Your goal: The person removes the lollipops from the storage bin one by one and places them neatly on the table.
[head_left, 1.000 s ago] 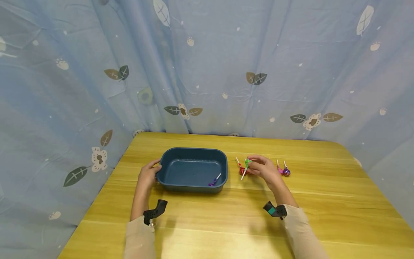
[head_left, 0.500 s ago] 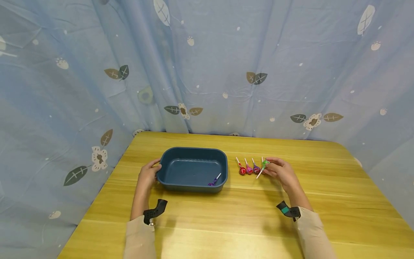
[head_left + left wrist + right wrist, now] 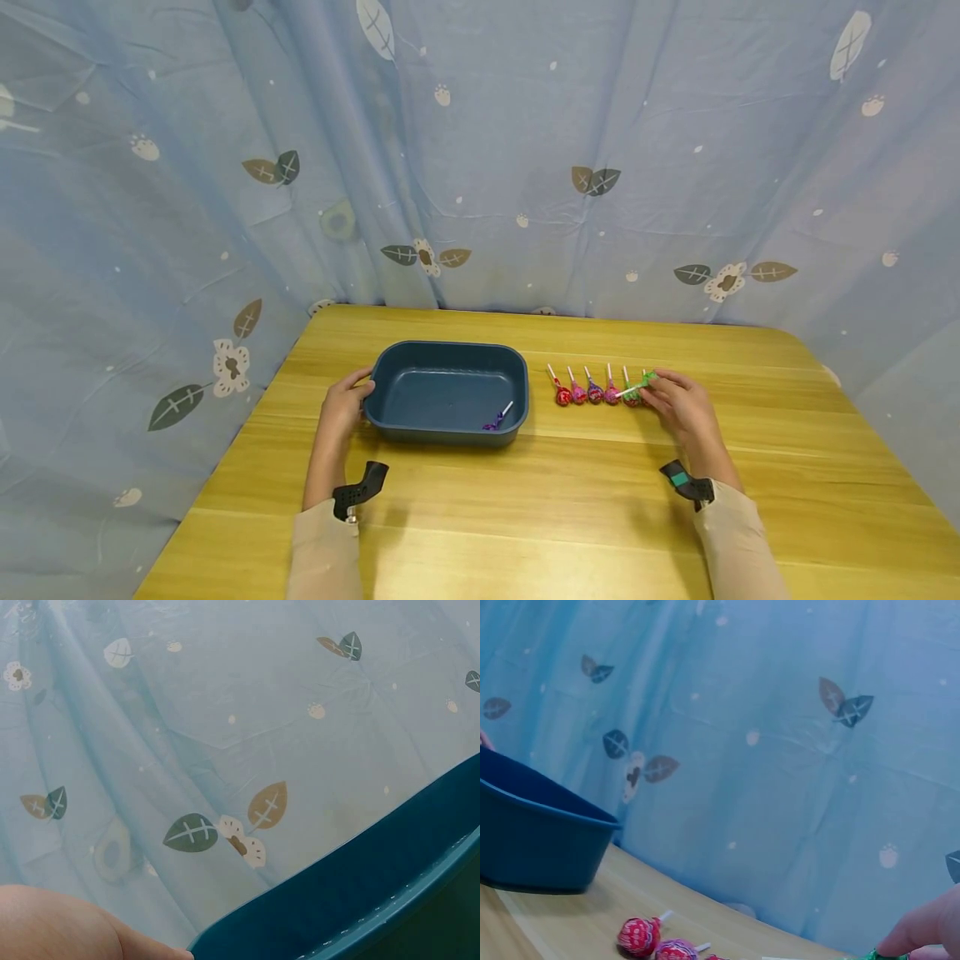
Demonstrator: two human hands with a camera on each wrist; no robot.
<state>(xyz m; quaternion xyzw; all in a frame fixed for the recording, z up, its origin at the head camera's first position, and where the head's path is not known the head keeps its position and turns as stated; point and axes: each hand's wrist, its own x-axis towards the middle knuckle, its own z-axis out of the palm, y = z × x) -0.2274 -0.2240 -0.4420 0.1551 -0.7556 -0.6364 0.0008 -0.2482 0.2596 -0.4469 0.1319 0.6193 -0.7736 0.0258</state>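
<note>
My left hand [image 3: 347,403] grips the left end of a dark blue plastic bin [image 3: 441,435], thumb over the rim. In the left wrist view, that thumb lies at the bin's edge [image 3: 420,859]. Inside the bin's near right corner is a purple-wrapped lollipop [image 3: 492,423]. My right hand [image 3: 681,405] pinches a green-wrapped lollipop [image 3: 649,380] by its head, its white stick pointing left. Below it runs a row of lollipops: red [image 3: 562,397], pink [image 3: 578,395], purple [image 3: 595,392], another pink [image 3: 612,395] and green [image 3: 630,398]. The fingers partly hide the rightmost ones.
Everything stands on a yellow wood-grain table [image 3: 480,517]. A pale blue patterned curtain [image 3: 495,150] hangs behind its far edge and along the left side. In the right wrist view, the bin's wall [image 3: 540,847] rises left of the lollipop row.
My right hand has moved right along the row with the green lollipop, uncovering the lollipops on the left and covering those at the right end. The left hand and bin have stayed put.
</note>
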